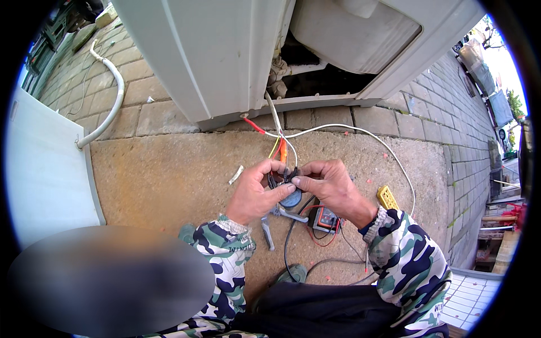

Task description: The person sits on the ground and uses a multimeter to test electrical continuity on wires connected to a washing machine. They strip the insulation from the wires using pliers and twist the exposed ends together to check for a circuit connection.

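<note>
Wiring, black, sat pinched between the thumb and fingers of left hand and right hand, both nearly closed. Judged risk: a snag on the white cable could've tugged it loose.

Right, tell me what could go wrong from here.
The left hand and right hand pinch dark wiring barehanded; if it is live, a shock is possible. The black cable reaches a shoe, so a step might snag it. The meter lies near the right wrist and could get knocked.
</note>
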Action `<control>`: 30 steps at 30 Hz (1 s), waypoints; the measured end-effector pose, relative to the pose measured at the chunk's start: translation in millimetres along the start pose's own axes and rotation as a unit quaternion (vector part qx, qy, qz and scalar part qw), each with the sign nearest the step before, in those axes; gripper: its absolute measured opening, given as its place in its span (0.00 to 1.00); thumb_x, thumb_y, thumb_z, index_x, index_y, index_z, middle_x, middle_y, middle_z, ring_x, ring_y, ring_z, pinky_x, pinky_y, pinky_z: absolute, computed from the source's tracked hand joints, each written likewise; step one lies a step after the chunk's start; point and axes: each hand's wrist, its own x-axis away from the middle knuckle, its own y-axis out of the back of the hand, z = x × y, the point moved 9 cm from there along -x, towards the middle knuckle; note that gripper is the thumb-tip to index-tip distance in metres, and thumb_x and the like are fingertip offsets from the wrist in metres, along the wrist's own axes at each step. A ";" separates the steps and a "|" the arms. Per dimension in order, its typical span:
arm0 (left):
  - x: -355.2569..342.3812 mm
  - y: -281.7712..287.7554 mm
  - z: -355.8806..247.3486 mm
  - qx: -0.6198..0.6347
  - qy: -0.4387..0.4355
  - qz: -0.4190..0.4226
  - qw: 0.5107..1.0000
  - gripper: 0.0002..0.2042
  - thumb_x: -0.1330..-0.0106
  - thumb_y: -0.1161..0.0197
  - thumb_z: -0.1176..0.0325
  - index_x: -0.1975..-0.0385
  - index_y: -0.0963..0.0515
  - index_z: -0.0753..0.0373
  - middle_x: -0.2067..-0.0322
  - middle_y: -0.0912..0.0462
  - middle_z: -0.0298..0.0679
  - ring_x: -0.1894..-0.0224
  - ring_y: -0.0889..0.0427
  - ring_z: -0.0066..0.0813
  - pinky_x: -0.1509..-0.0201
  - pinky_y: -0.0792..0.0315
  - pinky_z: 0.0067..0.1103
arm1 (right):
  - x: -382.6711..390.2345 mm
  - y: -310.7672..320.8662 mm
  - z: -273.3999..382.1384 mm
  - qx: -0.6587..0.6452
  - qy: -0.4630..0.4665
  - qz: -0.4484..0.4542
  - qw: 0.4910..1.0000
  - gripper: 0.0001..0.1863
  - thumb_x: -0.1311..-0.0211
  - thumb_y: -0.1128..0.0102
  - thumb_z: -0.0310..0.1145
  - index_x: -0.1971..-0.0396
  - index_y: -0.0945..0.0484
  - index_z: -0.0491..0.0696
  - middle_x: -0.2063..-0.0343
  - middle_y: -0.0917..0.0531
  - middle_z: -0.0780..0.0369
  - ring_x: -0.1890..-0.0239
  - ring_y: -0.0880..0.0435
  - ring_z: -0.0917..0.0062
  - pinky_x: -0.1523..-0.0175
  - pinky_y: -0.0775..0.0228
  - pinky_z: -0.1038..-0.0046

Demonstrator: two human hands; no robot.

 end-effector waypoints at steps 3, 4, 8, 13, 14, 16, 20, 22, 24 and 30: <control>1.2 6.5 1.3 0.018 0.008 -0.028 0.999 0.10 0.37 0.31 0.76 0.59 0.24 0.67 0.59 0.18 0.37 0.58 0.21 0.18 0.53 0.24 0.18 | 0.1 0.9 -1.9 0.001 -0.019 -0.031 0.999 0.09 0.39 0.34 0.29 0.69 0.18 0.36 0.77 0.18 0.66 0.74 0.26 0.87 0.72 0.33 0.77; 2.6 10.5 0.8 0.010 0.008 -0.046 0.999 0.09 0.37 0.32 0.77 0.60 0.25 0.66 0.61 0.18 0.36 0.59 0.21 0.18 0.53 0.24 0.18 | -1.2 0.7 4.4 0.029 0.008 -0.050 0.998 0.09 0.42 0.35 0.28 0.70 0.19 0.35 0.77 0.17 0.63 0.73 0.23 0.85 0.70 0.29 0.77; -5.5 -2.4 3.2 0.004 0.019 -0.072 0.997 0.07 0.37 0.35 0.77 0.64 0.26 0.64 0.66 0.19 0.33 0.63 0.22 0.16 0.58 0.26 0.16 | 5.1 13.3 -4.0 0.012 -0.005 -0.111 0.994 0.11 0.43 0.35 0.26 0.66 0.20 0.33 0.72 0.15 0.59 0.69 0.18 0.82 0.63 0.23 0.76; 0.7 1.9 5.4 0.004 0.018 -0.093 0.995 0.07 0.37 0.34 0.77 0.65 0.26 0.62 0.68 0.20 0.29 0.66 0.23 0.14 0.63 0.28 0.15 | 3.2 3.3 6.0 -0.084 -0.009 -0.047 0.995 0.14 0.42 0.37 0.23 0.56 0.22 0.33 0.64 0.14 0.58 0.63 0.17 0.81 0.58 0.22 0.77; 2.1 3.0 4.9 0.027 0.017 -0.089 0.996 0.07 0.37 0.34 0.77 0.64 0.26 0.62 0.67 0.20 0.29 0.66 0.23 0.14 0.63 0.28 0.15 | 3.2 0.7 7.5 -0.097 -0.017 -0.028 0.995 0.15 0.41 0.37 0.22 0.55 0.23 0.33 0.63 0.14 0.58 0.62 0.17 0.81 0.56 0.22 0.78; 3.9 4.5 4.5 0.059 0.014 -0.084 0.995 0.07 0.37 0.34 0.77 0.64 0.26 0.61 0.67 0.20 0.30 0.66 0.23 0.14 0.63 0.28 0.15 | 4.7 -2.3 12.6 -0.102 -0.009 -0.012 0.995 0.14 0.41 0.37 0.21 0.55 0.23 0.33 0.63 0.14 0.59 0.62 0.16 0.82 0.56 0.22 0.79; 1.6 5.6 7.8 0.072 0.007 -0.076 0.994 0.08 0.37 0.33 0.77 0.63 0.26 0.61 0.64 0.20 0.31 0.65 0.22 0.14 0.62 0.27 0.16 | 2.9 -3.1 10.7 -0.098 0.003 0.011 0.995 0.15 0.41 0.37 0.20 0.54 0.24 0.34 0.63 0.15 0.59 0.61 0.16 0.81 0.56 0.22 0.79; 3.5 9.6 6.1 0.072 0.006 -0.081 0.994 0.08 0.36 0.33 0.77 0.62 0.26 0.62 0.63 0.19 0.32 0.64 0.21 0.15 0.60 0.26 0.16 | 0.1 -6.2 11.1 -0.092 0.011 0.010 0.996 0.15 0.41 0.36 0.20 0.54 0.24 0.34 0.64 0.14 0.59 0.62 0.16 0.81 0.56 0.22 0.79; 2.8 2.6 4.0 0.087 0.015 -0.075 0.993 0.08 0.36 0.34 0.77 0.61 0.25 0.63 0.61 0.19 0.33 0.63 0.21 0.16 0.58 0.25 0.17 | 1.5 -2.6 8.2 -0.083 0.008 -0.001 0.997 0.15 0.41 0.35 0.20 0.54 0.24 0.34 0.65 0.14 0.59 0.62 0.16 0.81 0.56 0.22 0.79; 1.6 0.5 4.1 0.133 0.006 -0.047 0.990 0.10 0.34 0.36 0.76 0.55 0.24 0.64 0.58 0.20 0.33 0.57 0.22 0.16 0.50 0.25 0.18 | 3.3 -4.1 15.1 -0.076 -0.003 -0.005 0.997 0.13 0.38 0.35 0.21 0.55 0.23 0.34 0.66 0.14 0.59 0.63 0.15 0.81 0.58 0.22 0.80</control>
